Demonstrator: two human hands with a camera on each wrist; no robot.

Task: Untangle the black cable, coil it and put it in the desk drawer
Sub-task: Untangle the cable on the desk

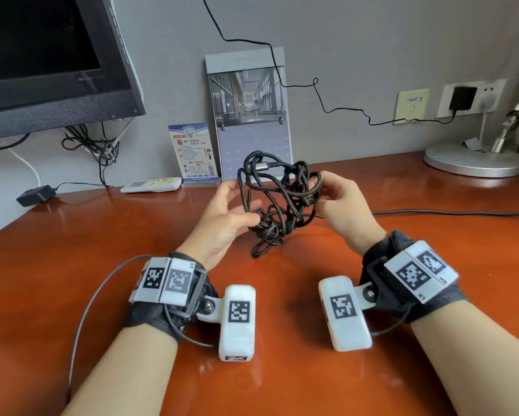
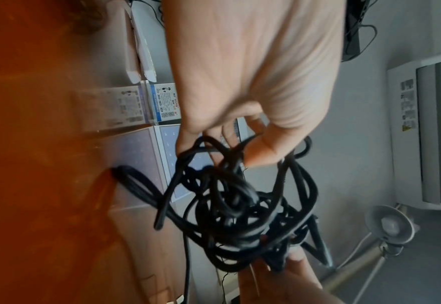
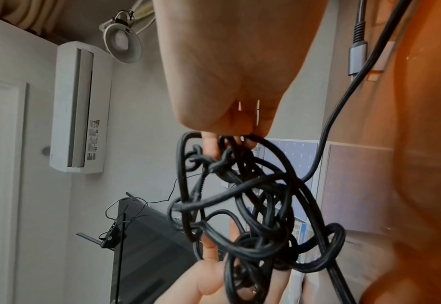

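Above the wooden desk (image 1: 72, 265), 2 hands grip 1 tangled black cable (image 1: 277, 202): left hand (image 1: 222, 223) and right hand (image 1: 339, 202) fingers curled into its loops.

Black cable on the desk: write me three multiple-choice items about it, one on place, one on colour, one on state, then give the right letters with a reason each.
1. Where is the black cable?
A. Held between both hands above the desk
B. Inside a drawer
C. Draped over the lamp

2. What colour is the plug at the top of the bundle?
A. Red
B. Silver-grey
C. Yellow

3. What state is the cable in?
A. Neatly coiled
B. Laid out straight
C. A knotted tangle

Answers:
1. A, as the left hand and right hand each grip a side of it over the wooden desk, its lowest loop reaching down to the surface.
2. B, as the metal shell reads silver-grey against the black cord.
3. C, as loops cross and knot through one another in the head view and both wrist views.
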